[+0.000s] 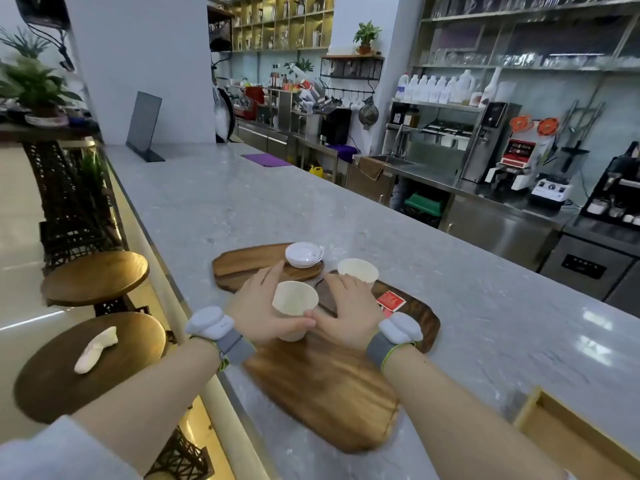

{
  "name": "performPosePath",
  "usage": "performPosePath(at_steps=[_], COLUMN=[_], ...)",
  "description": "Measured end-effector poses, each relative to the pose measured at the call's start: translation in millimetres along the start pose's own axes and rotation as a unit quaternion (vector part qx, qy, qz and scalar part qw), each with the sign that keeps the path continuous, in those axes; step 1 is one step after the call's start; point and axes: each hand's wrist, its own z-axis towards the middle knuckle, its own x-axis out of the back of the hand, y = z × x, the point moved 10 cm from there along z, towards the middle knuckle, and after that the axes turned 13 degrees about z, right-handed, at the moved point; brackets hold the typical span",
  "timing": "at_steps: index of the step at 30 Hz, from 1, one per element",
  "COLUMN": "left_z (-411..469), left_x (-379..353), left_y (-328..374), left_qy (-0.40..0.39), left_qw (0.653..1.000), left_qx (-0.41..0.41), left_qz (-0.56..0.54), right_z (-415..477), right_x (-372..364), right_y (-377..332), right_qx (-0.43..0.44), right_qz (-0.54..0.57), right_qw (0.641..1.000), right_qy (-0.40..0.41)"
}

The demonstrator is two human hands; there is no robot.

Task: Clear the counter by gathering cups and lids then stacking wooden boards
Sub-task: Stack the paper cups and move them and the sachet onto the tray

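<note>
A cream paper cup (295, 301) is tilted and held just above the large wooden board (322, 393) nearest me. My left hand (254, 306) wraps its left side with the thumb under it. My right hand (346, 306) presses its right side with the thumb, fingers spread over a darker board (417, 315). A second cream cup (358, 270) stands upright just beyond my right fingers. A stack of white lids (304, 255) rests on the right end of a third, far board (247, 265).
A red card (391, 301) lies on the dark board. A wooden box (571, 434) sits at the counter's near right. Two round stools (95, 277) stand left of the counter edge, one carrying a white object (97, 348). A dark sign stand (143, 128) and purple mat (266, 160) are far back.
</note>
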Motion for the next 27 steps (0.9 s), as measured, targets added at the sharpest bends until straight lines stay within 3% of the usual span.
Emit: performPosePath(at_steps=[11, 21, 27], left_z=[10.4, 15.0, 17.2], left_x=[-30.3, -44.4, -40.0], left_y=[-23.1, -25.8, -23.2], left_qy=[-0.006, 0.008, 0.06], left_qw=[0.996, 0.986, 0.982], left_qx=[0.045, 0.069, 0.071], left_qz=[-0.081, -0.149, -0.165], right_z=[10.8, 8.1, 5.9], right_x=[-36.8, -39.7, -33.0], right_y=[24.5, 24.9, 25.4], right_qx=[-0.06, -0.039, -0.029], right_qz=[0.103, 0.144, 0.158], right_qw=[0.992, 0.988, 0.987], right_qy=[-0.037, -0.036, -0.021])
